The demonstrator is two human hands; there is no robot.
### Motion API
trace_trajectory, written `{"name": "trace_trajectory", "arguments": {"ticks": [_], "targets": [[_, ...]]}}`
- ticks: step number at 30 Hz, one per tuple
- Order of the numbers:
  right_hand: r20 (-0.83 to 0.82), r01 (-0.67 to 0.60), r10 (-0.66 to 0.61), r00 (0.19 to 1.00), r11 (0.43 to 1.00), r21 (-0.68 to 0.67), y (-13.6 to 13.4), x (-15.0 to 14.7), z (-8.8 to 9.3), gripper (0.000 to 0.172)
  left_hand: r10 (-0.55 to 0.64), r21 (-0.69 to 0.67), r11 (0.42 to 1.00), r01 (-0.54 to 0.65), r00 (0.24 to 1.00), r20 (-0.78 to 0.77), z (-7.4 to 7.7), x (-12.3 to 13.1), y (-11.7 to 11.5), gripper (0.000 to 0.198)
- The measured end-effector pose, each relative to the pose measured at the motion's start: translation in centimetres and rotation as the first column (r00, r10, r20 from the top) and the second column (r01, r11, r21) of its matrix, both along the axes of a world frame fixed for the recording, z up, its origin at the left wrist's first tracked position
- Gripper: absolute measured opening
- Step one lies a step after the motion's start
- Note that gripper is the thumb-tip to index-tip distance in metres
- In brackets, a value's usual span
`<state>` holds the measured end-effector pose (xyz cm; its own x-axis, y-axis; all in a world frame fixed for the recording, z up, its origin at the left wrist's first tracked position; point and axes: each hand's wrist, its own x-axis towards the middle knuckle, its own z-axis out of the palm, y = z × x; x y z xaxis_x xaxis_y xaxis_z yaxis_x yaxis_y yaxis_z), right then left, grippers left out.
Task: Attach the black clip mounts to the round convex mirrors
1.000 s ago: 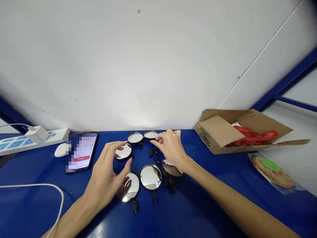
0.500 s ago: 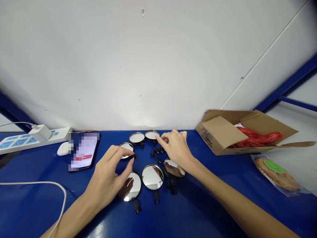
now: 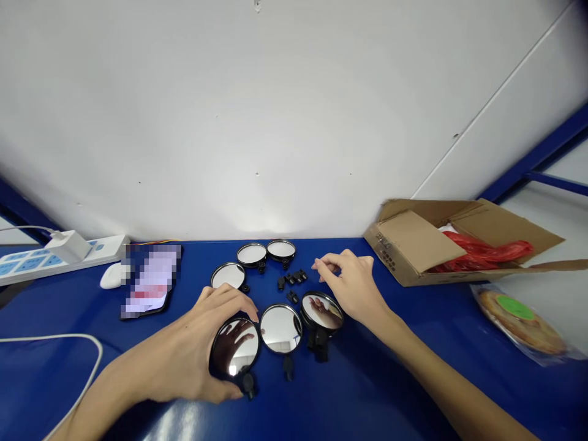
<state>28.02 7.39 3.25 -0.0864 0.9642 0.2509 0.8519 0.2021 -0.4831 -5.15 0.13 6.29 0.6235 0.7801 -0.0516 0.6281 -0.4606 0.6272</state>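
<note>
Toward the near side of the desk, the left hand curves around a face-up mirror, likely to spare its glass, whether gripping cannot be told, while the right hand, fingers loosely parted, hangs beside black clips grouped perhaps for easy reach.

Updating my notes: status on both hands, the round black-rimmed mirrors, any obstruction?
Left hand curved partway around nearest round black-rimmed glass mirror, grip unclear. Right hand: nothing visibly held. Possible obstruction: matching mirror close beside the first.
</note>
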Motion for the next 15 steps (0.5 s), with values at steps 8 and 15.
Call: {"name": "trace_trajectory", "arguments": {"ticks": [8, 15], "targets": [[-0.067, -0.002, 0.001, 0.998, 1.000, -0.015, -0.7, 0.3, -0.2, 0.035, 0.064, -0.095, 0.993, -0.069, 0.996, -0.062, -0.6, -0.7, 0.3, 0.056], [-0.139, -0.008, 0.021, 0.990, 0.996, 0.093, -1.7, 0.0, 0.8, 0.030, 0.098, -0.069, 0.993, -0.094, 0.994, 0.046, -0.1, -0.6, 0.2, 0.062]]}}
